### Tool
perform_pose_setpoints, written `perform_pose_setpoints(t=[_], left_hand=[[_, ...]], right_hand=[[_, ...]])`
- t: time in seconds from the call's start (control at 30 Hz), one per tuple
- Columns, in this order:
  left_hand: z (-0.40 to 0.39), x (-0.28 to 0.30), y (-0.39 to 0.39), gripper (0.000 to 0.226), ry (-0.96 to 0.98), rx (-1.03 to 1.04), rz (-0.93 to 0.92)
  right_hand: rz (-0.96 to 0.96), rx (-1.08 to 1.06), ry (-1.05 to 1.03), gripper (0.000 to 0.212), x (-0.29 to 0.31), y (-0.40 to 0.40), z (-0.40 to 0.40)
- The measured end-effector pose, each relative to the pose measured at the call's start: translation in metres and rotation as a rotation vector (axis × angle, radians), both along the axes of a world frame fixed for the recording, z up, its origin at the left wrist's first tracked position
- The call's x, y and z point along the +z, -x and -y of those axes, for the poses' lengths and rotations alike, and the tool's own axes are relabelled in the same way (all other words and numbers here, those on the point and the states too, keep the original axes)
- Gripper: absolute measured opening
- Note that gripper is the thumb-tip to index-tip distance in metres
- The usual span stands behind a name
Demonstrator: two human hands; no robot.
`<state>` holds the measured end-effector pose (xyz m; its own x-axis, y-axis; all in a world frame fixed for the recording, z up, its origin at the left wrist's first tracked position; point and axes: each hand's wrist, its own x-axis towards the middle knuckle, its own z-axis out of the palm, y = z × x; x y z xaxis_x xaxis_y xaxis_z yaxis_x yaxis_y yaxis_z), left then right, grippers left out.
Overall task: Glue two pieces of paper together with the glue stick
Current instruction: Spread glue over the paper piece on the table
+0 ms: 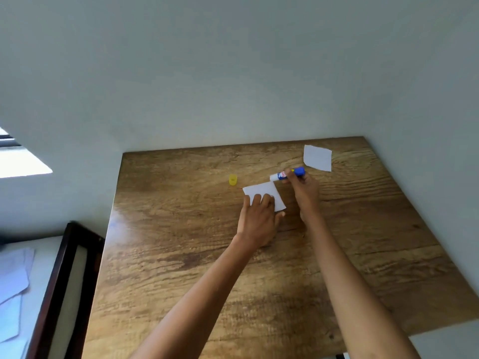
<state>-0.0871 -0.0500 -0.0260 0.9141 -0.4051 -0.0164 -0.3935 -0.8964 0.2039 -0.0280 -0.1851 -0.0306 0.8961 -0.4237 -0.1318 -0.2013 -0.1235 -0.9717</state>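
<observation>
A small white paper (269,190) lies on the wooden table (181,268). My left hand (259,218) presses flat on its near part, fingers spread. My right hand (304,189) grips an uncapped glue stick (286,174), white with a blue base, its tip pointing left just above the paper's far right corner. A second white paper (317,158) lies apart at the table's far right corner. The yellow glue cap (233,179) stands on the table to the left of the first paper.
A pale wall runs behind the table's far edge. A dark wooden frame (62,275) stands left of the table, with loose papers (13,281) on a surface beyond it. The table's right edge slants toward me.
</observation>
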Motion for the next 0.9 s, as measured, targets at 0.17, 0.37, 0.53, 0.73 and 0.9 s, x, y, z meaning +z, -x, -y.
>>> perform_pose_setpoints(t=[0.17, 0.37, 0.53, 0.73, 0.9], left_hand=[[0.001, 0.003, 0.002, 0.053, -0.009, 0.007, -0.007], [0.001, 0.005, 0.003, 0.052, -0.020, 0.005, 0.000], [0.001, 0.002, 0.003, 0.052, -0.024, 0.005, -0.002], [0.002, -0.004, 0.003, 0.052, -0.021, 0.008, 0.024], [0.003, -0.008, 0.002, 0.053, -0.012, 0.014, 0.026]], right_hand=[[-0.013, 0.029, 0.022, 0.024, 0.001, 0.006, -0.008], [-0.030, 0.038, 0.034, 0.018, 0.006, 0.010, -0.009], [-0.058, 0.025, 0.039, 0.032, 0.005, 0.008, -0.008], [-0.035, 0.058, 0.117, 0.023, 0.002, 0.005, -0.009], [-0.029, 0.075, 0.150, 0.027, -0.002, 0.006, -0.006]])
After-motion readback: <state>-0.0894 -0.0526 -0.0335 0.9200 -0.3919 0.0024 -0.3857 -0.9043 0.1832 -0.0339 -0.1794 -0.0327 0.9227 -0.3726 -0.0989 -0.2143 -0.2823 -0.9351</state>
